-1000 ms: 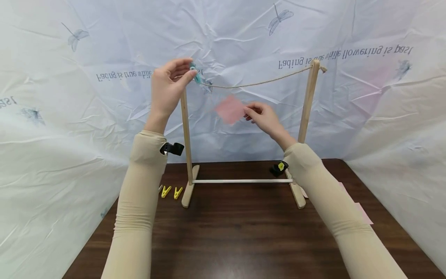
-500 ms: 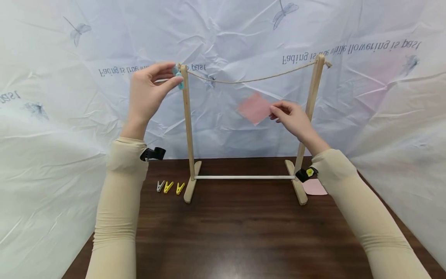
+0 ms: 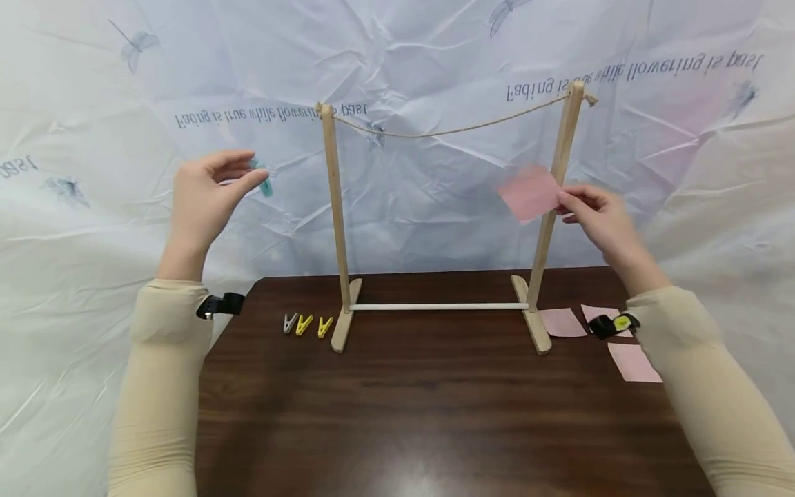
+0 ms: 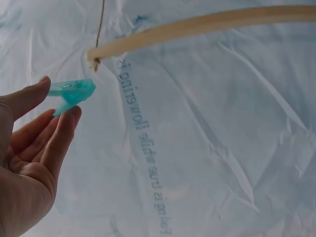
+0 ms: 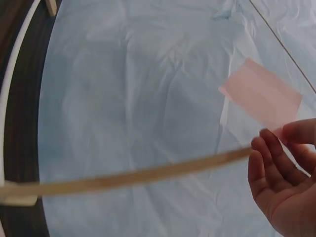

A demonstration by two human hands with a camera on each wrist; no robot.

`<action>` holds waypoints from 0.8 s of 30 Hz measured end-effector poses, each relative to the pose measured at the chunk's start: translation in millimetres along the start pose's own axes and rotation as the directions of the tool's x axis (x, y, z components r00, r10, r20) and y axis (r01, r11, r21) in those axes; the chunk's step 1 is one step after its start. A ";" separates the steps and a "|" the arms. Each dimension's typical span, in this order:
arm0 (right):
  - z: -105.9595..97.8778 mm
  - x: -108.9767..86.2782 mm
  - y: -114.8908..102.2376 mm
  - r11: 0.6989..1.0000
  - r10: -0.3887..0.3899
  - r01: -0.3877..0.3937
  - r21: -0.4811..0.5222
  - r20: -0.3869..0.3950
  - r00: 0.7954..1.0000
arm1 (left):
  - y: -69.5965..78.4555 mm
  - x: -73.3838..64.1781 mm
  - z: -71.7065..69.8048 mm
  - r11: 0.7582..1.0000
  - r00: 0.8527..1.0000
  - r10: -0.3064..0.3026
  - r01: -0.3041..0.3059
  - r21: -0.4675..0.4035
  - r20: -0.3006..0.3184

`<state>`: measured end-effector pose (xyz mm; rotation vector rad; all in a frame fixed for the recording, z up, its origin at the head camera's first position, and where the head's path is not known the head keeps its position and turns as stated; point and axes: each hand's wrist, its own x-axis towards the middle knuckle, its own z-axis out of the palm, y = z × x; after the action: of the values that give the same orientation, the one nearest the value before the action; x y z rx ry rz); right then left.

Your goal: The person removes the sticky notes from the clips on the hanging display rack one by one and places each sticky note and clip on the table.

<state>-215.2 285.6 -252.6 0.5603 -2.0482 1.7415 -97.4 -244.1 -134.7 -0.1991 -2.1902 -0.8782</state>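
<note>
Between thumb and fingers my left hand [image 3: 208, 197] pinches a teal clothespin [image 4: 74, 91], held in the air left of the wooden stand. The left wrist view shows its handles squeezed by thumb and fingertips. My right hand [image 3: 599, 214] pinches one corner of a pink paper square [image 3: 530, 193], which partly overlaps the right post [image 3: 564, 141] in the head view. A thin twine [image 3: 428, 133] sags between the tops of the right post and the left post [image 3: 335, 200]; nothing hangs on it.
On the dark wooden table [image 3: 422, 407], a grey clothespin [image 3: 290, 323] and two yellow clothespins [image 3: 324, 326] lie left of the stand. Several pink paper squares [image 3: 633, 362] lie at the right. A white rod [image 3: 437, 306] joins the stand's feet; a printed white sheet [image 3: 428, 207] hangs behind.
My left hand has moved left and down from the twine, still holding the teal clothespin. My right hand has carried the pink paper square rightward, away from the middle of the twine.
</note>
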 end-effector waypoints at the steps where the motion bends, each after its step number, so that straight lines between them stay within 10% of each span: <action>1: -5.6 -2.6 1.9 1.000 0.005 -0.005 0.005 -0.024 1.000 | -4.0 -2.8 -2.7 1.000 1.000 -0.011 0.011 0.007 -0.001; 14: -60.1 -70.5 41.6 0.987 0.162 -0.163 0.007 -0.101 0.982 | -54.7 -44.5 -7.2 0.983 0.994 -0.062 0.045 0.176 0.093; 24: -75.4 -117.3 83.4 0.947 0.304 -0.305 -0.105 -0.027 0.952 | -118.5 -75.4 6.6 0.939 0.942 -0.242 0.166 0.300 0.234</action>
<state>-158.2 378.1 -373.5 0.2075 -2.3034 1.7768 -94.8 -319.5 -253.4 0.0546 -2.5968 -0.6739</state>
